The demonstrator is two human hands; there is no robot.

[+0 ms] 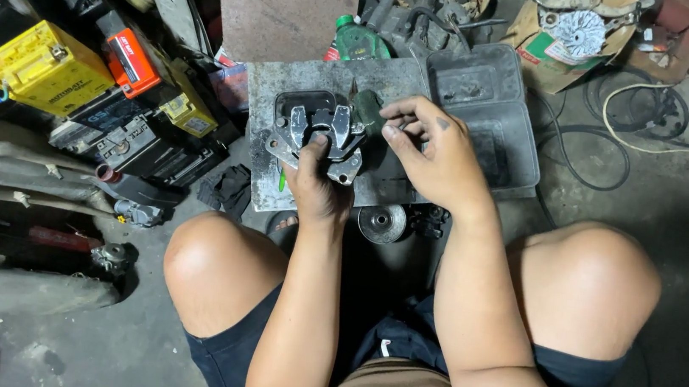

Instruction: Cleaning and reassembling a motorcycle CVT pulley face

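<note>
Workshop floor [682, 229], concrete, crowded with batteries and parts. A person squats over a grey metal plate [288, 85] lying on it. The left hand [315, 186] has its grip clenched on a metal clutch part [323, 131], held over the plate. The right hand [434, 156] pinches a small dark-green piece [369, 109] against that part's right edge. A yellow battery [46, 68] sits well to the left; a pulley [381, 222] lies by the plate's near edge.

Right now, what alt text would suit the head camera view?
A crouching person's left hand grips a metal machine part on a grey plate, while the right hand works at its edge. Batteries and cables lie around.
</note>
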